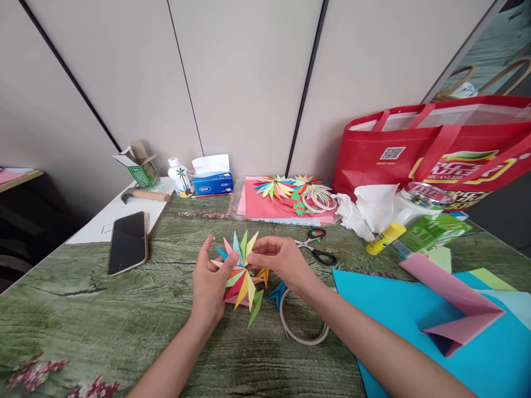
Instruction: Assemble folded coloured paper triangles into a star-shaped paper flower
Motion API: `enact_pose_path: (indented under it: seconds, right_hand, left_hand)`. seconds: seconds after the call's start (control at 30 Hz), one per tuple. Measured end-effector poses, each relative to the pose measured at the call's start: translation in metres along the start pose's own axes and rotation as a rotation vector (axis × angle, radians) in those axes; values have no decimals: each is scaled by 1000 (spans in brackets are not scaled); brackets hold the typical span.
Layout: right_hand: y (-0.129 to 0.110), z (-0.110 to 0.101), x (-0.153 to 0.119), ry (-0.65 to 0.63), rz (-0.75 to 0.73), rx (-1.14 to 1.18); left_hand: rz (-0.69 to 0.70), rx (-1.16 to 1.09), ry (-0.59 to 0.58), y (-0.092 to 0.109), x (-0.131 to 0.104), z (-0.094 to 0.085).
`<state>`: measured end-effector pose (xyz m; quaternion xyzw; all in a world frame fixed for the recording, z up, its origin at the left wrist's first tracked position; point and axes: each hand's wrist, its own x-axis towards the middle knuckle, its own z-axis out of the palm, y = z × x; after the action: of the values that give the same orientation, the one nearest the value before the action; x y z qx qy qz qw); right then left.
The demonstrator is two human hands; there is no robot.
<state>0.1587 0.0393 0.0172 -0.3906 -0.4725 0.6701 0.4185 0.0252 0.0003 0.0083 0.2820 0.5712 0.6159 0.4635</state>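
Note:
Between my hands, a little above the table, is a many-coloured folded paper star (241, 279) with pointed rays. My left hand (210, 282) grips its left side, thumb on top of the rays. The fingers of my right hand (276, 257) pinch the star at its upper right, near the centre; the fingertips partly hide what they press. Beside and below the star lie loose folded paper pieces: a green one (256, 307), a blue one (276, 294) and a yellow one (263, 275). A roll of tape (305, 338) lies under my right forearm, which partly covers it.
Black-handled scissors (324, 256) lie beyond my right hand. Blue paper (390, 331) with a folded pink sheet (460, 298) is at right, near a glue stick (385, 239) and red bag (385, 143). A phone (128, 243) and hammer (145, 194) lie left; finished stars (274, 188) stand behind.

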Motion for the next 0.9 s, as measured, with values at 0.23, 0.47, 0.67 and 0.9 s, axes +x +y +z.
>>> enact_pose_path:
  seconds: [0.23, 0.47, 0.67, 0.9]
  right_hand:
    - [1, 0, 0, -15, -28, -24]
    - [5, 1, 0, 8, -37, -42]
    - [10, 0, 1, -2, -66, -40]
    - [11, 1, 1, -16, -99, -56]
  left_hand:
    - [0, 36, 18, -3, 1, -2]
    - [-27, 8, 22, -5, 2, -4]
    - [-26, 12, 22, -6, 2, -5]
    - [-9, -17, 26, -4, 1, -4]
